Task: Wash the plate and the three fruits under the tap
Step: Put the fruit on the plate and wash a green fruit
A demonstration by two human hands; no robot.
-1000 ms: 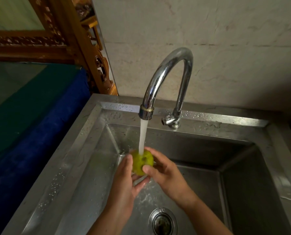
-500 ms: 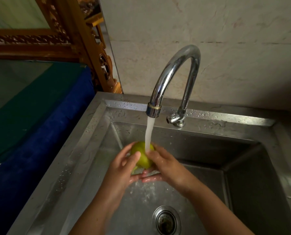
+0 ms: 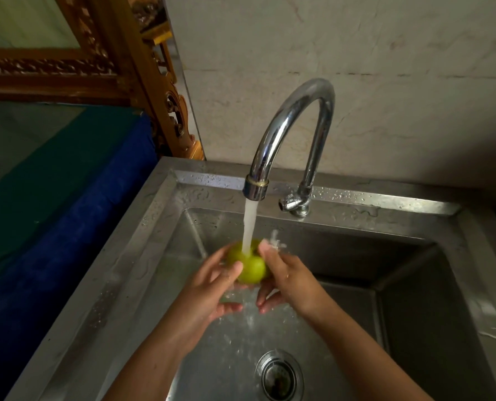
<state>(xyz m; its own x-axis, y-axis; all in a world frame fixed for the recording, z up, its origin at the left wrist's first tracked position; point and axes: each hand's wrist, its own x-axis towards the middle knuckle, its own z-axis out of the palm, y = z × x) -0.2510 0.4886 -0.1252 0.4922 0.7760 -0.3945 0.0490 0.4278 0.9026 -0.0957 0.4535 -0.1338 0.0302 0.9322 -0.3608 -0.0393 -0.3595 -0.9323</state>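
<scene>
Here, the left hand [image 3: 209, 287] and the right hand [image 3: 288, 280] both grasp a green fruit [image 3: 248, 263] under the tap's [image 3: 291, 134] running stream, above the steel sink [image 3: 142, 256].

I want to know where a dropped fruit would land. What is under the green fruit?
Below the green fruit lies the wet sink floor, the drain nearer the camera. Both hands' fingers hide its underside.

The tap [image 3: 296, 117] is glossy chromed metal, the sink [image 3: 142, 256] brushed steel beaded with water, the fruit [image 3: 251, 269] smooth and wet-shiny, the frame [image 3: 142, 82] carved varnished wood, the wall [image 3: 356, 53] matt veined stone.
</scene>
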